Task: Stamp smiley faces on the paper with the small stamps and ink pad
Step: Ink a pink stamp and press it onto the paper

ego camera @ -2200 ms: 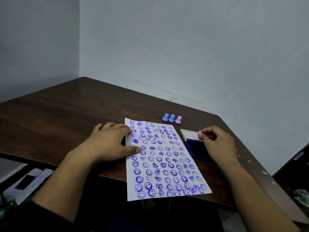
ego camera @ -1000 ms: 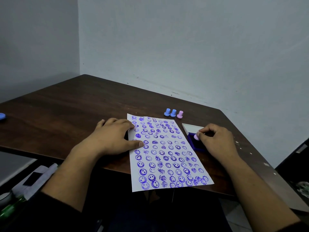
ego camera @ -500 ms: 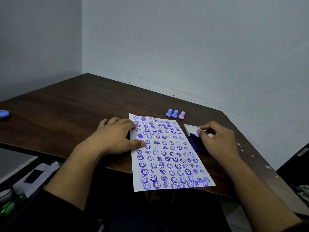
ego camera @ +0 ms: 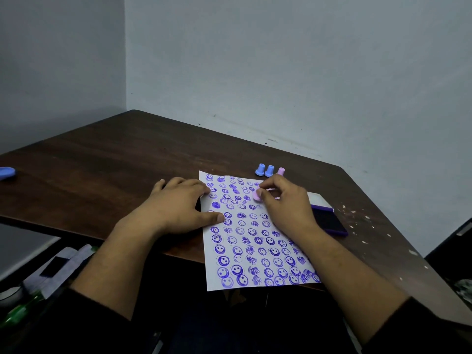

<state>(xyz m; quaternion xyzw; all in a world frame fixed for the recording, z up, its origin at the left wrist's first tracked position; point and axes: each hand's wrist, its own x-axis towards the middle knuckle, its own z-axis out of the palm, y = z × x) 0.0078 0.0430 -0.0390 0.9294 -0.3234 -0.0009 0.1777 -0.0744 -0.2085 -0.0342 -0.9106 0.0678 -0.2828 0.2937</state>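
Stamp (ego camera: 257, 196): pink, off the ink pad (ego camera: 329, 222), now over the paper (ego camera: 255, 238), toward twelve o'clock.
Right hand (ego camera: 286, 203): fingers pinched on it.
Left hand (ego camera: 178, 205): still flat, fingers spread.

pink stamp (ego camera: 256, 195): mostly covered by the fingertips of the right hand (ego camera: 286, 208); its printing face cannot be seen
ink pad (ego camera: 329, 221): its near-left part is hidden behind the right hand
paper (ego camera: 255, 241): right edge covered by the right forearm, left edge partly under the left hand (ego camera: 178, 208)
blue object (ego camera: 6, 172): cut off by the left edge
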